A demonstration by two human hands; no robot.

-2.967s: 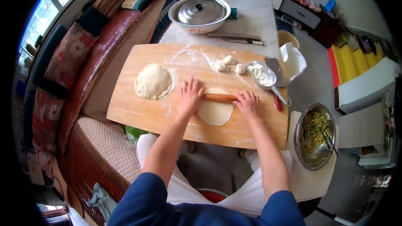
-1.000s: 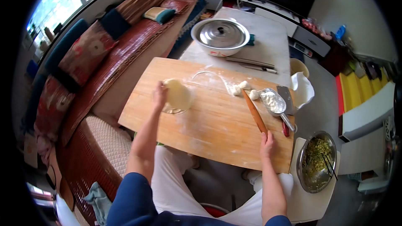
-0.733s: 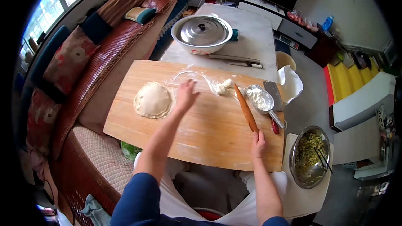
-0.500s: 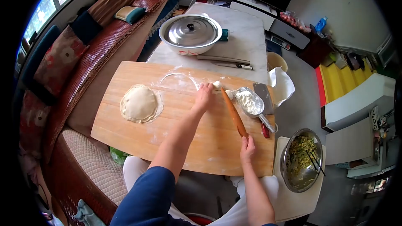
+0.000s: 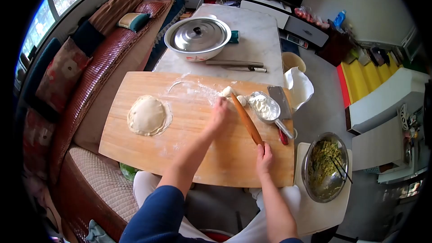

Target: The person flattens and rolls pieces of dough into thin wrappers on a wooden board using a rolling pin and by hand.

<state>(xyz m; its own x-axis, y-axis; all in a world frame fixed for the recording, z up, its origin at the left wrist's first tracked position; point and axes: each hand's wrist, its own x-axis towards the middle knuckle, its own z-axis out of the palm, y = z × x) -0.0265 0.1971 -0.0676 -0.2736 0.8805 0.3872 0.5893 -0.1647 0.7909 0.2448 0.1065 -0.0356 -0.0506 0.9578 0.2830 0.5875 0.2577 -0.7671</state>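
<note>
My right hand (image 5: pixel 265 158) is closed around the near end of a wooden rolling pin (image 5: pixel 248 122), which slants away across the wooden board (image 5: pixel 211 153). The pin's far tip reaches small white dough pieces (image 5: pixel 227 92). Just on the near side of those pieces is my left hand (image 5: pixel 219 113), its fingers smeared by motion; whether it holds anything is unclear. A stack of flat round dough sheets (image 5: pixel 147 115) lies on the left of the board. Loose flour (image 5: pixel 198 89) is scattered toward the far edge.
Right on the board rest a metal scoop of flour (image 5: pixel 264 107), a cleaver (image 5: pixel 280 101) and a red-handled tool (image 5: pixel 282 137). Beyond stand a lidded basin (image 5: pixel 198 36) and a knife (image 5: pixel 245 69). A steel bowl of chopped filling (image 5: pixel 325 166) with chopsticks sits at the right.
My left hand has drawn slightly toward me, uncovering more of the dough pieces. My right hand stays on the rolling pin, whose far tip has shifted a little left. The view has shifted slightly.
</note>
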